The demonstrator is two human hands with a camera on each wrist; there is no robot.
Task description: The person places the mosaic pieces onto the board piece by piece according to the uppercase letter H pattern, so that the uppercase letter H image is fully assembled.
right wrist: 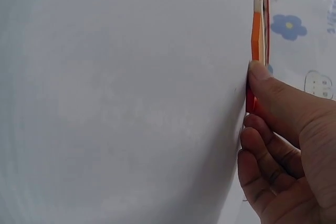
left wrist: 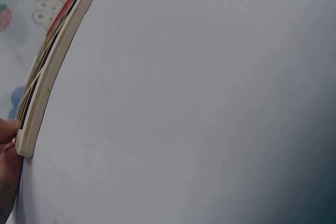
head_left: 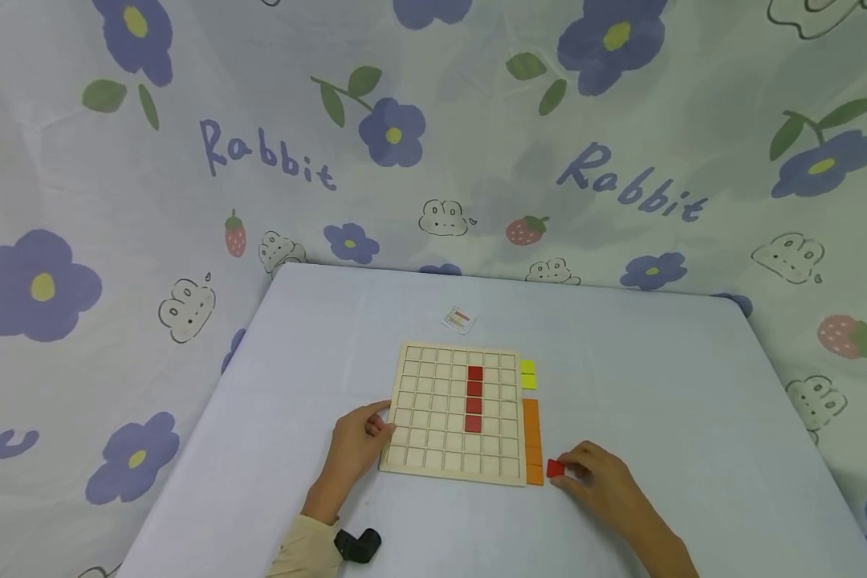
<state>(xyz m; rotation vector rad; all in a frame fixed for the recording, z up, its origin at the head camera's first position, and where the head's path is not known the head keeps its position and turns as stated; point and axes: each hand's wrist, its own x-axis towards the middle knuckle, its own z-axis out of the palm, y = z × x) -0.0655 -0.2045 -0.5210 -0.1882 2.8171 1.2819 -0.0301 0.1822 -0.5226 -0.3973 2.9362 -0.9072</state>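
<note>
One board [head_left: 429, 417] between the hands, gripped by the left hand [head_left: 357, 440], could skew if the right hand [head_left: 605, 480] nudges the adjoining orange pieces [head_left: 532, 427], too merged to count. Beyond the hands lie one card [head_left: 459, 319] and two yellow squares [head_left: 528, 382]; between them, four red squares [head_left: 474, 389], with one red tile [head_left: 555, 468] pinched by the right.

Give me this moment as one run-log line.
left hand: holds grid board by left edge; right hand: pinches red tile off board; on board: four red tiles, one column; right edge: orange tiles, yellow tiles
</note>
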